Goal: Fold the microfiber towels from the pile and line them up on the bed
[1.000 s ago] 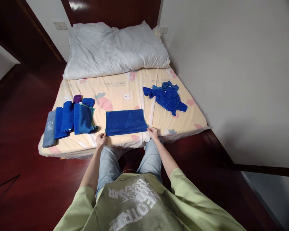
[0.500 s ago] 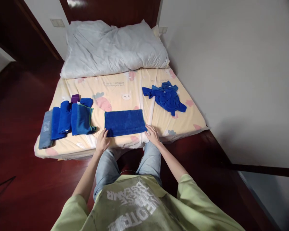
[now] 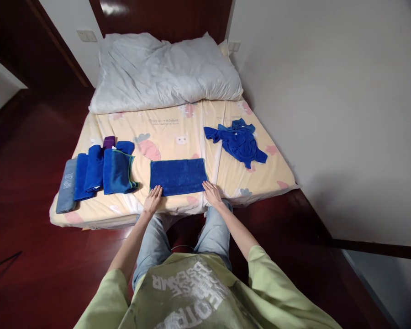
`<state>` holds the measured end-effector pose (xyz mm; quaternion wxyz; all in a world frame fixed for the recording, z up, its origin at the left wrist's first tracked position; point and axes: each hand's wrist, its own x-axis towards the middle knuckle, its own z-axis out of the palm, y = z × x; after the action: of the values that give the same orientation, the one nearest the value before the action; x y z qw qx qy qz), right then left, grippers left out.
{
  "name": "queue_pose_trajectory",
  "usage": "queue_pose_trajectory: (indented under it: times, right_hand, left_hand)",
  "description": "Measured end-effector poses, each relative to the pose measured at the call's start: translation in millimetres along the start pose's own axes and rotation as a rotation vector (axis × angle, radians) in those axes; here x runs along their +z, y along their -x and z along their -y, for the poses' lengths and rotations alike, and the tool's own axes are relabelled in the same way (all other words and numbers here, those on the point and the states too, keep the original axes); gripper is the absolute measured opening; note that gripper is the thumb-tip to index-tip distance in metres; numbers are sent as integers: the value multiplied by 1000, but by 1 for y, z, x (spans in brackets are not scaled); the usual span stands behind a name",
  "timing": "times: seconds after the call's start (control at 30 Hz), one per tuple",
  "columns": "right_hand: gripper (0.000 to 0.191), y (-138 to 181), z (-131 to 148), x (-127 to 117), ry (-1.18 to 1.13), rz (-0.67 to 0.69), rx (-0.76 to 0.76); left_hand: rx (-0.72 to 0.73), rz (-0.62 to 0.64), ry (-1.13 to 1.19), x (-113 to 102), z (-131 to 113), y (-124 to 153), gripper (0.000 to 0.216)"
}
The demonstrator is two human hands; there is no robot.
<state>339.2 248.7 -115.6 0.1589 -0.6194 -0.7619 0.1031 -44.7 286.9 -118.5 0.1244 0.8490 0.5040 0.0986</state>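
A blue towel [image 3: 178, 176] with a thin green edge lies flat as a wide rectangle near the front of the bed. My left hand [image 3: 154, 199] rests on its near left corner, fingers stretched out over the cloth. At the near right corner, my right hand [image 3: 211, 193] touches the towel with its fingers extended and palm down. To the left is a row of folded blue towels [image 3: 95, 167], with a green-edged blue towel [image 3: 120, 171] at its right end.
A folded grey towel [image 3: 67, 186] and a purple cloth [image 3: 108, 142] lie with the row. Crumpled blue cloths [image 3: 239, 142] are heaped on the right of the bed [image 3: 188, 130]. A large pale pillow or quilt [image 3: 164, 73] fills the head end. A white wall [image 3: 329, 114] stands at right.
My left hand has moved slightly right, onto the towel's near edge. My right hand has shifted a little left and inward. The view has tilted slightly.
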Motion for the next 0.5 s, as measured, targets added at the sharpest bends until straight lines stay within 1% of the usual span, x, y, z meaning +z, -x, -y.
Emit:
queue_pose_trajectory:
  times: [0.13, 0.3, 0.4, 0.5]
  right_hand:
    - [60, -8, 3, 3, -11, -12, 49]
    - [60, -11, 3, 1, -4, -30, 27]
    - [59, -4, 3, -3, 7, -36, 0]
    - [58, 17, 3, -6, 11, -11, -37]
  left_hand:
    - [-20, -31, 31, 1, 1, -8, 66]
    - [-31, -11, 41, -4, 2, -13, 65]
    - [-17, 1, 27, -8, 2, -5, 66]
    - [45, 21, 7, -7, 3, 18, 66]
